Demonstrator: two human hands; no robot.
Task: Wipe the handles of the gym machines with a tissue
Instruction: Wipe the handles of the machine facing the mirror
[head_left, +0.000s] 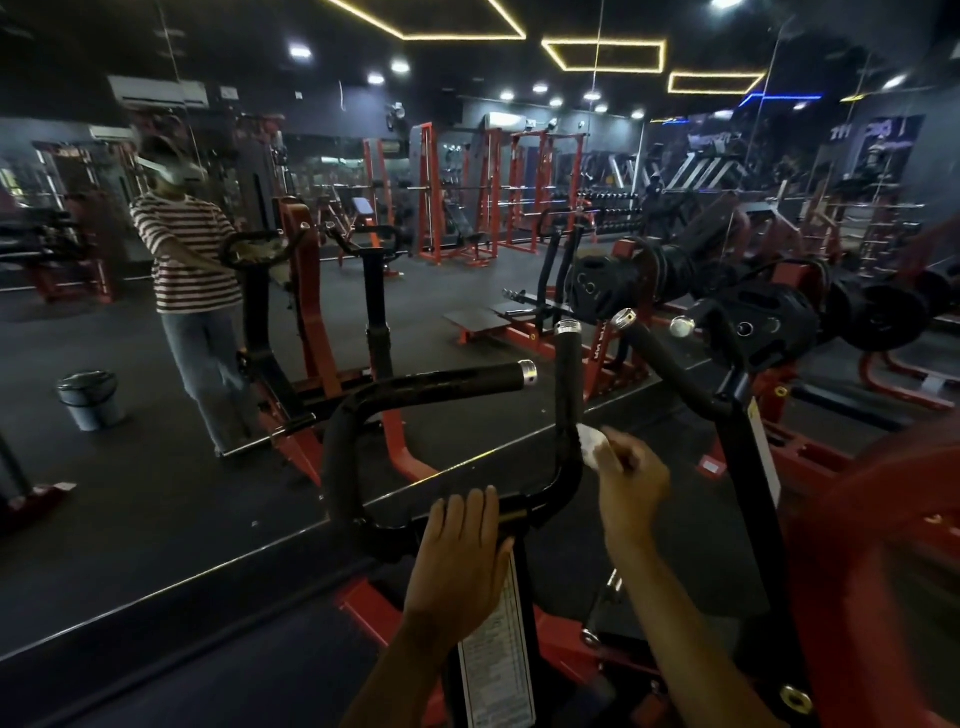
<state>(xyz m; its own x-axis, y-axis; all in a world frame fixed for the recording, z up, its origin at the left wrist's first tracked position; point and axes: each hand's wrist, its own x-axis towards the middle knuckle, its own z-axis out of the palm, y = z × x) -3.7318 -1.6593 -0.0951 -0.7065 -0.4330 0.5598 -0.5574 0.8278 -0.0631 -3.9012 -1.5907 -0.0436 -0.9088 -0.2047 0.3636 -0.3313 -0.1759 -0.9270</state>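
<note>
With the left hand (457, 551) laid open on the machine's crossbar (519, 506) to steady it, the right hand (631, 475) pinching the tissue (592, 444) against the upright handle (567, 384) should wrap it round and stroke toward the capped end.

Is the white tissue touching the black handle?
Touching. In the head view the right hand pinches the tissue, whose edge lies against the upright black handle with no gap showing between them.
</note>
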